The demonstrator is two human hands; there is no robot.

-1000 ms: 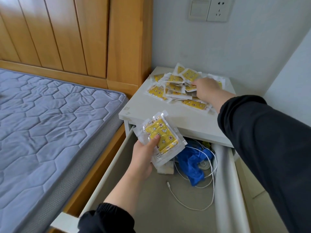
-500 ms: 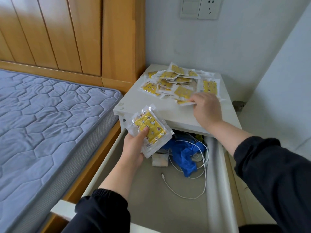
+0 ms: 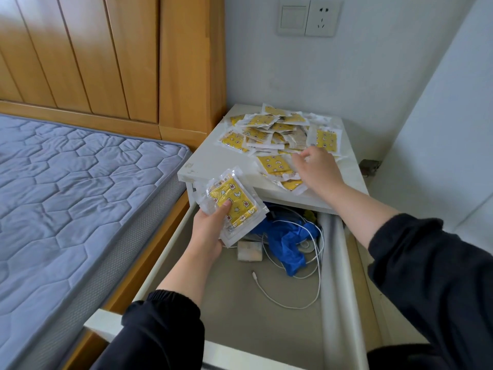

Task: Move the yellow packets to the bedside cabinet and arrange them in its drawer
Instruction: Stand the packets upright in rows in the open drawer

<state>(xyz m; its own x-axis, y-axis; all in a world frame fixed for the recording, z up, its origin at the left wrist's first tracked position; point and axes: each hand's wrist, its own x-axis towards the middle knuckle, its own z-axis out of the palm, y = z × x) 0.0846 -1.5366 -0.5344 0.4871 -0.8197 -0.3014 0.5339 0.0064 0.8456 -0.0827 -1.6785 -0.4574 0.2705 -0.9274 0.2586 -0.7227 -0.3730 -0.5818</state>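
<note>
The step in hand looks like gathering: packets are being collected off the cabinet (image 3: 221,162) top into a hand-held stack before any go into the drawer (image 3: 234,316). The left hand (image 3: 210,231) grips a stack (image 3: 234,206) of several packets, thumb pressed on the top one and fingers curled beneath, held just in front of the cabinet's front left corner and above the open drawer. The right hand (image 3: 318,170) reaches onto the cabinet top, its fingers bent down onto packets at the near edge of the pile (image 3: 269,129); whether they have one pinched cannot be told from this angle. Most packets lie in that loose, overlapping pile towards the back of the cabinet top, with a few strays (image 3: 274,164) nearer its front edge. None lies in the drawer yet; at its back, under the cabinet top, sit a blue bag (image 3: 286,237), a white cable (image 3: 296,305) and a small white block (image 3: 249,251). So the task seems early. The next move calls for lifting one slippery packet clear of its neighbours and squaring it onto the stack, then laying the stack on the bare drawer floor nearer the drawer's front.
</note>
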